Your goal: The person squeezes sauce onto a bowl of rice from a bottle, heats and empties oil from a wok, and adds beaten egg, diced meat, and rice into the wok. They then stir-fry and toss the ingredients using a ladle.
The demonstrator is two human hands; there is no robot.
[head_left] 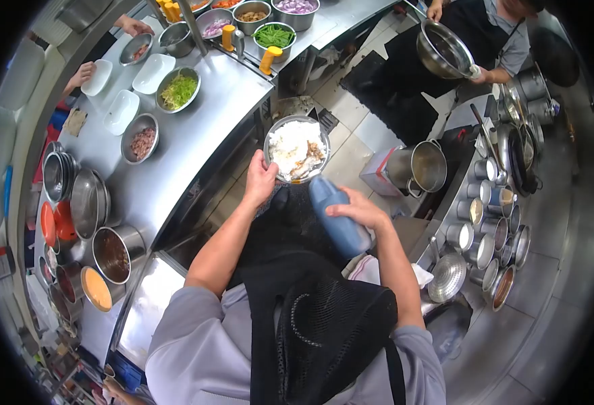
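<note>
My left hand (261, 177) grips the rim of a round metal bowl (268, 144), its fingers closed on the left edge. Inside lies white food like rice (290, 145), with a brown patch on its right side. My right hand (362, 210) is wrapped round a blue bottle (337, 219), slightly blurred, whose upper end is tilted toward the bowl's lower right rim. The bowl is held in front of my black apron, above the tiled floor.
On the left a steel counter (226, 88) bears bowls, white dishes and sauce pots. Another person (476, 40) holds a wok (445, 50) at the upper right. A large pot (428, 165) and several small metal containers stand on the right.
</note>
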